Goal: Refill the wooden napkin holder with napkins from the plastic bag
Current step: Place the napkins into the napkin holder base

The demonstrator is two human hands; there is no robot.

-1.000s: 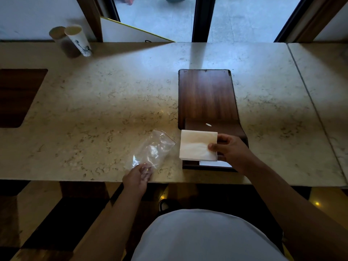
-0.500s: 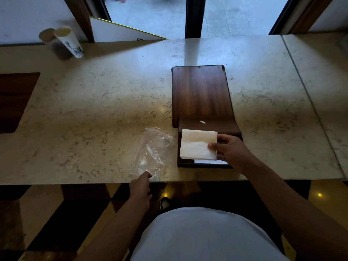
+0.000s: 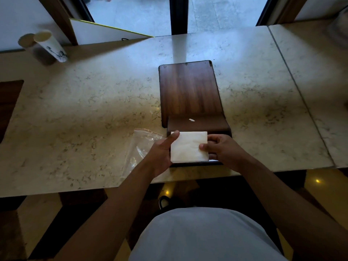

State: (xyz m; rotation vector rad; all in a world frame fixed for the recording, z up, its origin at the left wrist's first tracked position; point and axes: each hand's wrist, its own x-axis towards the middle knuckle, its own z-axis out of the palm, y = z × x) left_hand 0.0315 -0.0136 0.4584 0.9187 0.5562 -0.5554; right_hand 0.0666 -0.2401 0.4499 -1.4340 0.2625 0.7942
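A dark wooden napkin holder [image 3: 189, 91] lies on the marble counter, its open near end at the counter's front edge. A white stack of napkins [image 3: 189, 146] sits over that open end. My right hand [image 3: 219, 149] grips the stack's right edge with thumb on top. Against the stack's left edge rests my left hand [image 3: 162, 153], fingers straight and thumb up by the top corner. The clear plastic bag [image 3: 140, 146] lies flat and empty-looking just left of the holder, partly under my left wrist.
Two paper cups [image 3: 49, 45] stand at the counter's far left. A white board with a gold edge [image 3: 105, 32] leans behind the counter. A dark inset [image 3: 9, 104] is at the left edge. A seam [image 3: 299, 91] divides the counter on the right.
My left hand let go of the plastic bag and moved right onto the napkin stack's left edge. The stack has squared up over the holder's opening.
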